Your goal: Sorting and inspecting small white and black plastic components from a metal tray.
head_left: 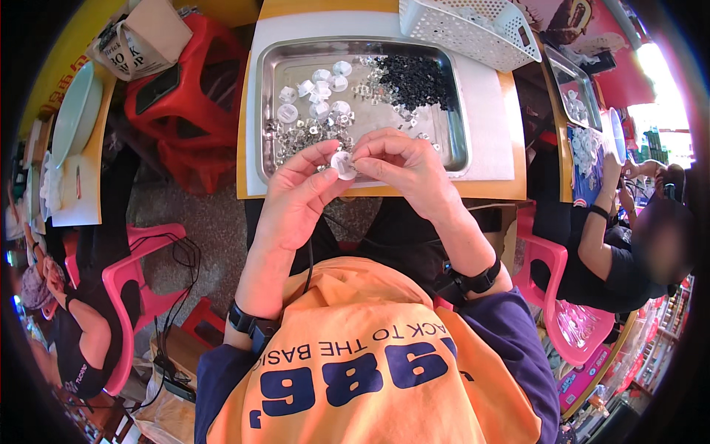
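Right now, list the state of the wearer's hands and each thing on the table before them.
Left hand: pinching the white round part
Right hand: fingertips at that part's edge, grip unclear
White round part: held up near the tray's front edge
Metal tray: open, upright
Other white parts: loose, clustered
Black pieces: loose, heaped
Metal pieces: loose, scattered
White basket: open-topped, things inside

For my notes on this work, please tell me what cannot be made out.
In the head view:
Underside of the white round part: hidden by the part itself.
Anything small pinched in the right hand: hidden by its fingers.
Near rim of the tray: partly behind right hand and left hand.
White basket: cut by the top edge.
Black pieces: too small to tell apart.
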### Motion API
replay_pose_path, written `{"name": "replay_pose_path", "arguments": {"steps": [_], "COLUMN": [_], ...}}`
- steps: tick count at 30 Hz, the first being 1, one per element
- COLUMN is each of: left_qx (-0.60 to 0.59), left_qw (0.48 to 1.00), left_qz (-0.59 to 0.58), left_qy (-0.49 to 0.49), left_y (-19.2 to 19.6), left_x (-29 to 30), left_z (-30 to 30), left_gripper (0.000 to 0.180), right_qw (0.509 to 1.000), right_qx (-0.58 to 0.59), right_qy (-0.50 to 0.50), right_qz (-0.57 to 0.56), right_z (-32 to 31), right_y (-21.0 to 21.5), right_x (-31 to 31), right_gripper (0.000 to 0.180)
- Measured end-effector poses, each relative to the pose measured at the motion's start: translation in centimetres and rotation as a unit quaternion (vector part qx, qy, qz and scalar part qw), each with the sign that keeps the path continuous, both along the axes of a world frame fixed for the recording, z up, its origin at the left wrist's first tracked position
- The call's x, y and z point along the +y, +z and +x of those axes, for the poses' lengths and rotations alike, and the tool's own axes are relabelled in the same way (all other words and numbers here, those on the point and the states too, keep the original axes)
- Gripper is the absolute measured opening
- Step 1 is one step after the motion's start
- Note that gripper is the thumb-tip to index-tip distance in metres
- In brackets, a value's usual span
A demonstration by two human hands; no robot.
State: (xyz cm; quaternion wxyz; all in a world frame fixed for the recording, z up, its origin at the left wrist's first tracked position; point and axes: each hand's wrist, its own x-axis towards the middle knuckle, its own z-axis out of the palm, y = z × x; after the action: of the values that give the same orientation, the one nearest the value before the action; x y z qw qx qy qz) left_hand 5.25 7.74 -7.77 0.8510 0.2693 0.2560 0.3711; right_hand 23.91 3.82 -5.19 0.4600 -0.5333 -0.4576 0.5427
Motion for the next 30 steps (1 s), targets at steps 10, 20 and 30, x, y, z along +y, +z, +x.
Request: {"name": "replay_pose_path", "arguments": {"steps": [10, 20, 30], "left_qx": [-0.005, 0.001, 0.012], "left_qw": [1.000, 1.000, 1.000], "left_qz": [-0.017, 0.000, -0.010], "left_qy": [-0.008, -0.029, -0.027], "left_y": [-0.7, -0.8, -0.6], "left_x": [0.3, 0.2, 0.1], "left_z": [0.0, -0.1, 0.1], "left_gripper": [0.033, 0.032, 0.031], "right_qw": [0.955, 0.932, 0.892], "right_qx": [-0.241, -0.287, -0.339], "right_qy": [0.004, 0.061, 0.058], "right_qz": [0.173, 0.213, 0.293], "right_z": [-0.1, 0.2, -0.2], "right_y": [0.4, 1.4, 1.1], "right_x": [0.4, 0.3, -0.5], "right_gripper": [0.013, 0.011, 0.013]}}
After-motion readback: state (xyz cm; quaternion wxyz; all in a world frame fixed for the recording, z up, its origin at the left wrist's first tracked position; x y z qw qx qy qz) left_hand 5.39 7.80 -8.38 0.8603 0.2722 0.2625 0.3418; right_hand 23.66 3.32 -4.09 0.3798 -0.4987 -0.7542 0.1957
